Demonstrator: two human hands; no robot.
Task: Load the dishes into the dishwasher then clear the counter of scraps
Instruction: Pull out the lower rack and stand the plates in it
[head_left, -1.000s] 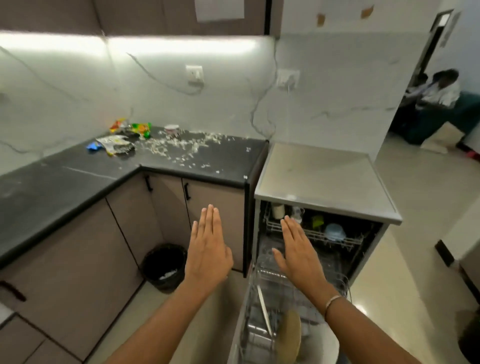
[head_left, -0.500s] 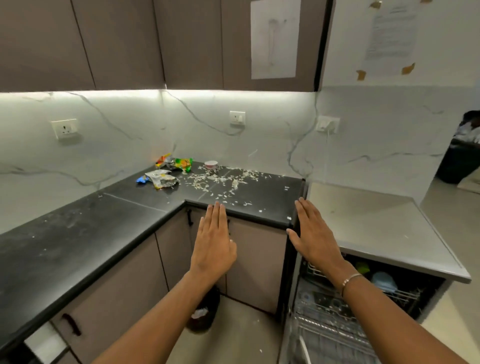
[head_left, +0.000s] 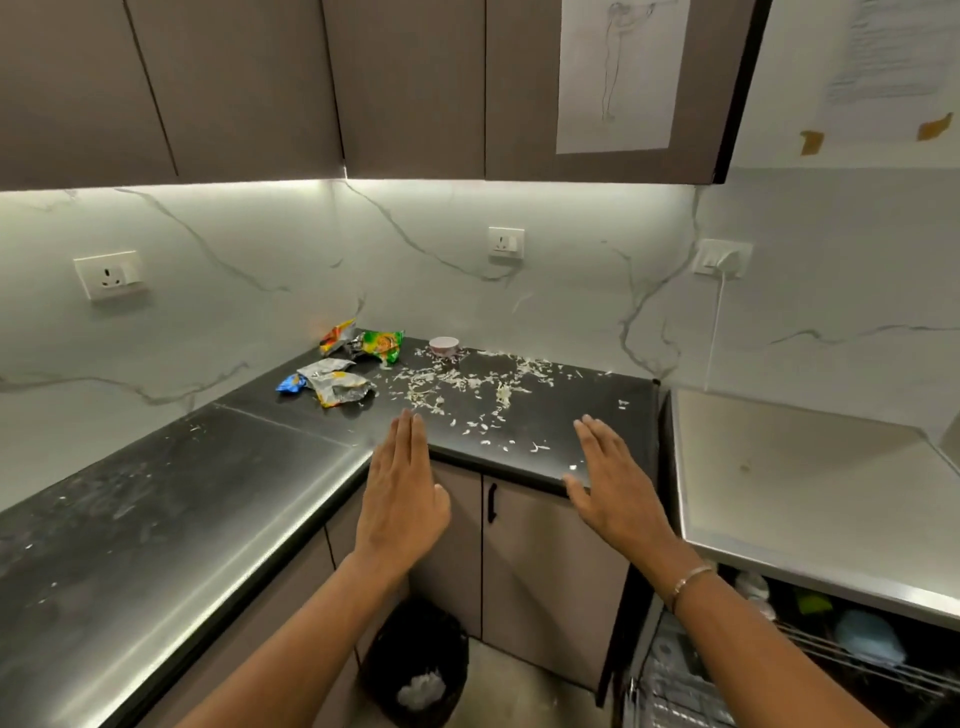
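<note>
The black L-shaped counter (head_left: 156, 519) is the largest thing here and, in my judgement, the largest risk. Its top looks smooth and glossy under the strip light, so a fast sweep could send light flakes skating off the front edge onto the floor. Above it run brown wall cabinets (head_left: 249, 83) and a veined white backsplash (head_left: 291, 249) with sockets (one, past the counter's right end, has a white cord plugged in).

The dishwasher (head_left: 779, 467) stands against that right end, open, with dishes showing in its rack (head_left: 914, 675). Scraps pushed rightward could drop off the end into the machine.

A black lined bin (head_left: 415, 665) sits on the floor below the front edge, near the inner corner. It is left of where most scraps lie, so anything swept straight forward would likely miss it.

Both hands are flat, fingers straight and together, holding nothing. The left hand (head_left: 400, 499) is over the front edge by the inner corner and the right hand (head_left: 613, 488) is toward the right end. I cannot tell whether either touches the counter.

Crumpled wrappers (head_left: 337, 384) lie near the back corner. A small cup (head_left: 444, 345) stands at the back edge just beside them (a careless sweep could tip it). The pale scraps (head_left: 467, 389) spread from the cup toward the front edge, between the hands.
</note>
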